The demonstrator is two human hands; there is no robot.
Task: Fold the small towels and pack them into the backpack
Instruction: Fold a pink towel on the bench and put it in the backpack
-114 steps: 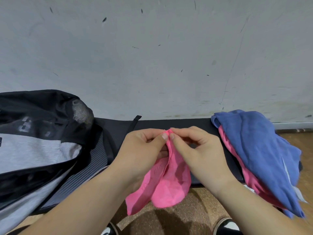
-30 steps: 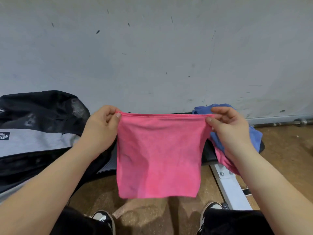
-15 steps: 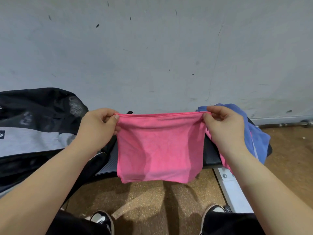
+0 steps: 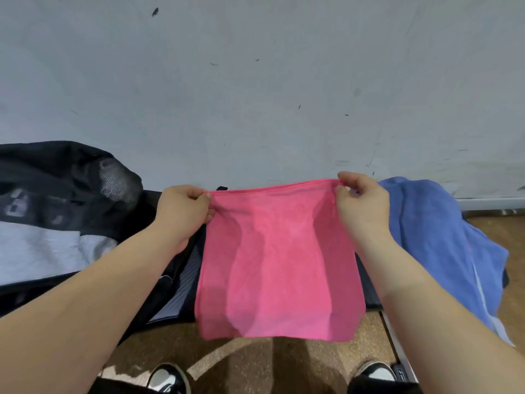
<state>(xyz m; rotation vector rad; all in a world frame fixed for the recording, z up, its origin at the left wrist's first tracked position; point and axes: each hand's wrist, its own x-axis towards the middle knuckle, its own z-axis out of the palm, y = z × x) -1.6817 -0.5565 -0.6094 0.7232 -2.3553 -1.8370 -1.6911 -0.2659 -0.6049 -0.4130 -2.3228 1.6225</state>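
Observation:
A pink towel (image 4: 278, 265) hangs spread out in front of me, held by its top edge. My left hand (image 4: 181, 211) pinches its upper left corner and my right hand (image 4: 360, 206) pinches its upper right corner. The towel's lower part drapes over the front edge of a black padded bench (image 4: 369, 291). The black and grey backpack (image 4: 56, 217) lies on the bench at the left. A blue towel (image 4: 437, 240) is heaped at the right end of the bench, partly hidden behind my right forearm.
A scuffed grey wall (image 4: 255, 81) stands right behind the bench. Brown cork-like floor (image 4: 255, 356) lies below, with my two shoes at the bottom edge. A white bench frame rail (image 4: 397, 351) runs along the floor at the lower right.
Earlier both hands pinched the bunched pink towel together at the centre. They have since moved apart and stretched it flat. In the last half second the towel came slightly lower and closer to the bench.

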